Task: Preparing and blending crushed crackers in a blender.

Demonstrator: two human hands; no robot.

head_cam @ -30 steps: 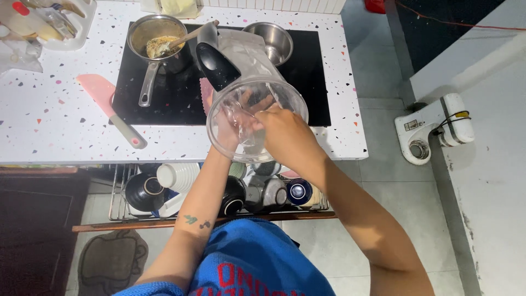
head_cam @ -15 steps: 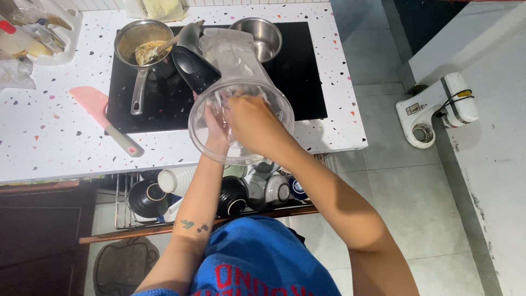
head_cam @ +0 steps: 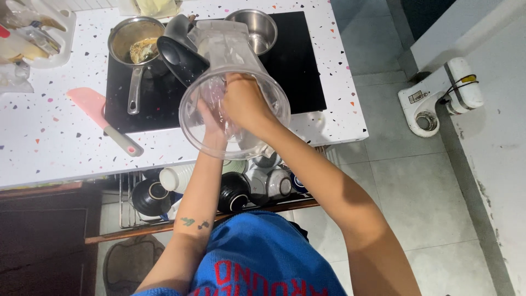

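Note:
A clear plastic blender jar [head_cam: 219,46] with a black handle [head_cam: 181,57] is tilted over the front of the counter, its wide mouth facing me. My left hand [head_cam: 211,123] is under the jar's lower wall and shows through the plastic, gripping the jar. My right hand [head_cam: 246,101] reaches in through the mouth, its fingers down inside the jar and hidden. I cannot tell whether it holds anything.
Behind the jar lies a black cooktop [head_cam: 296,66] with a saucepan of food [head_cam: 134,44] and a steel pot [head_cam: 253,24]. A pink spatula [head_cam: 101,118] rests on the speckled white counter [head_cam: 44,142]. Below the counter is a rack of bowls and cups [head_cam: 164,192]. A white appliance [head_cam: 438,96] stands on the floor at right.
The jar has tipped further toward me and my right hand has gone deeper into its mouth. My left hand has kept its hold underneath.

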